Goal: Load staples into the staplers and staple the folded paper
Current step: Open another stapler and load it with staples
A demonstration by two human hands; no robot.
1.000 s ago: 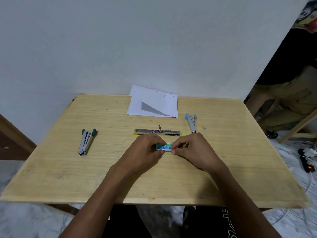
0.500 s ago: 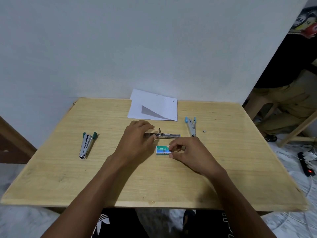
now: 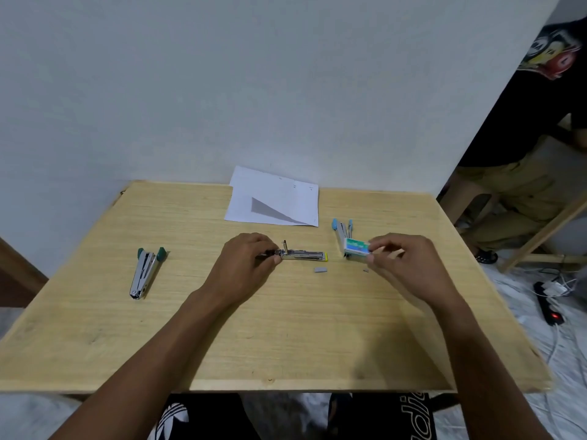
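The right hand (image 3: 403,258) had carried the staple box (image 3: 357,247) to the right since the earlier frame and pinched it there. The left hand (image 3: 244,265) gripped the left end of the open stapler (image 3: 301,254), which lay left-right. A staple strip (image 3: 320,269) lay between the hands, just on the near side of the stapler's right end.

1. Soft, even indoor light falls across the pale wall (image 3: 222,74), with no glare.
2. Faint, diffuse shadows lie on the table (image 3: 286,344) beneath the forearms.
3. Wide-angle distortion bows the table's edges and stretches the corners.
4. The right hand (image 3: 409,265) looks slightly blurred.
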